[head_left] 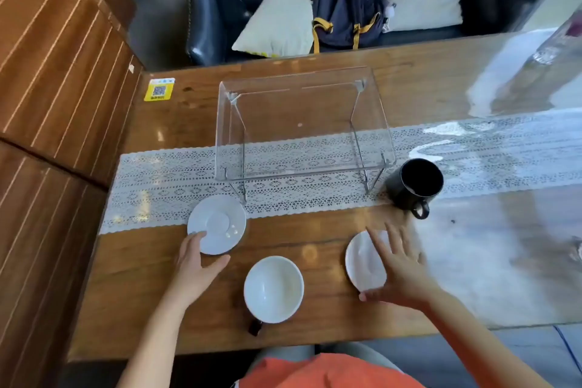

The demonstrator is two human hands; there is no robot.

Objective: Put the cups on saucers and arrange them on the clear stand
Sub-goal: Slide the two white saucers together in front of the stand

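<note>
A clear stand (302, 94) sits on the lace runner at the table's middle. A white saucer (220, 220) lies front left of it, and my left hand (196, 264) touches its near edge, fingers spread. A second white saucer (362, 261) lies to the right, partly covered by my right hand (400, 268), whose fingers spread over it. A white cup (273, 288) with a dark handle stands between the saucers near the front edge. A black cup (415, 186) stands by the stand's right front leg.
The wooden table (315, 236) carries a lace runner (157, 186) and a yellow QR sticker (160, 90) at the back left. A dark sofa with cushions and a navy backpack (346, 0) lies beyond. A wood-panelled wall runs along the left.
</note>
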